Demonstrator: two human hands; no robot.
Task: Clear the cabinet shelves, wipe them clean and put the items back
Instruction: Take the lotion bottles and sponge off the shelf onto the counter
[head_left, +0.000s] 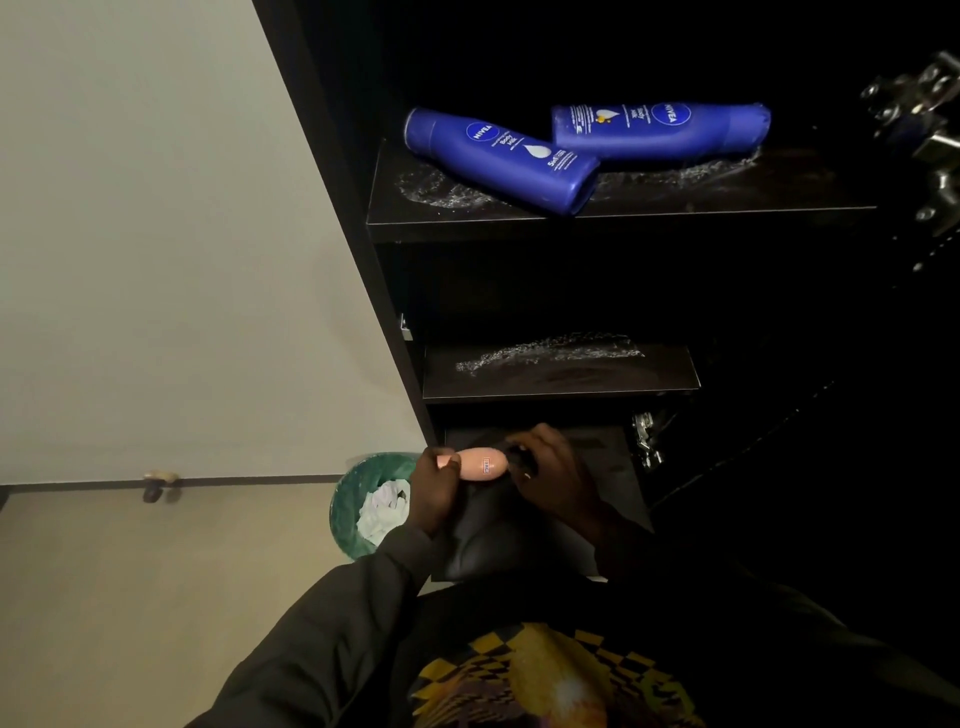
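Observation:
Two blue lotion bottles lie on their sides on the upper shelf (675, 202) of a black cabinet: one (498, 156) at the left, the other (660, 130) behind it to the right. Wet streaks mark that shelf and the middle shelf (561, 374) below. In front of the bottom shelf, my left hand (434, 493) grips one end of a small peach-coloured bottle (483, 464). My right hand (550, 473) is at the bottle's other end, fingers curled on a small dark thing there that I cannot make out in the dim light.
A green waste bin (353, 499) with crumpled white paper stands on the floor left of the cabinet. A pale wall runs along the left, with a doorstop (158, 483) at its base. Metal hinges (924, 119) show on the cabinet's right side.

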